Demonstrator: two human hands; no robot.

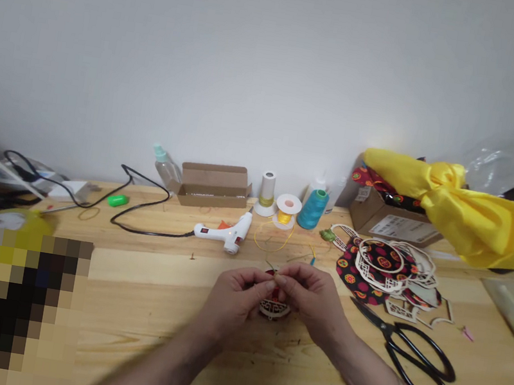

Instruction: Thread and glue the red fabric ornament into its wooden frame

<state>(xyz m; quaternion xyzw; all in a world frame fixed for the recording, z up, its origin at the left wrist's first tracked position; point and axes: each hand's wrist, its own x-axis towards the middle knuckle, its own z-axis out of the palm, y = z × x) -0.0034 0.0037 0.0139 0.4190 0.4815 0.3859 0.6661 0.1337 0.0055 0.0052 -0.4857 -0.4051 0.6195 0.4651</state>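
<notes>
Both hands meet over a small round ornament [274,309] with a pale lattice frame and dark red fabric, low in the centre of the view. My left hand [237,290] pinches at its top edge, thumb and index finger together. From the other side my right hand [308,295] pinches at the same spot, its fingertips touching those of the left. What the fingertips hold is too small to make out. A thin cord end sticks up just above them.
Beyond the hands are a white glue gun [225,234], yellow thread spool [287,210], teal thread cone [313,209] and open cardboard box [213,187]. Black scissors [420,358] and patterned fabric with lattice frames [379,264] lie right. Yellow cloth [478,214] drapes over a carton [380,218].
</notes>
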